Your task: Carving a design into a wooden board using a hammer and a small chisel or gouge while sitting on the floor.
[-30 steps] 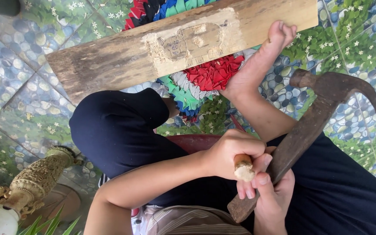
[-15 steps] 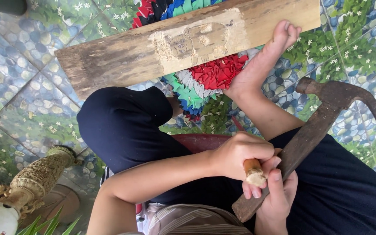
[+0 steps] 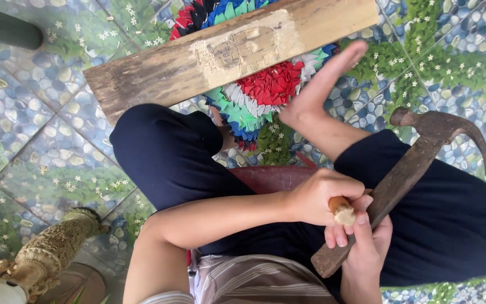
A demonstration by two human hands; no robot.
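Observation:
My left hand [image 3: 317,194] is closed round a short tool with a round, pale wooden handle [image 3: 342,211]; its working end is hidden in my fist. My right hand [image 3: 364,243] grips the worn wooden handle of a rusty claw hammer [image 3: 430,130], which slants up to the right over my dark trouser leg. The two hands touch above my lap. A long weathered plank [image 3: 237,50] with a carved outline lies across the floor beyond my knees, and my bare foot [image 3: 322,90] rests just below it.
A multicoloured rag mat [image 3: 268,84] lies under the plank and my foot. A dark red flat piece [image 3: 271,177] shows between my legs. An ornate brass vase [image 3: 52,253] stands at the lower left, and a dark pole [image 3: 7,34] at the upper left. The floor has pebble-and-leaf tiles.
The wooden handle in my left hand has shifted slightly right, closer to the hammer handle. My foot has tilted a little. The plank and hammer stay about where they were.

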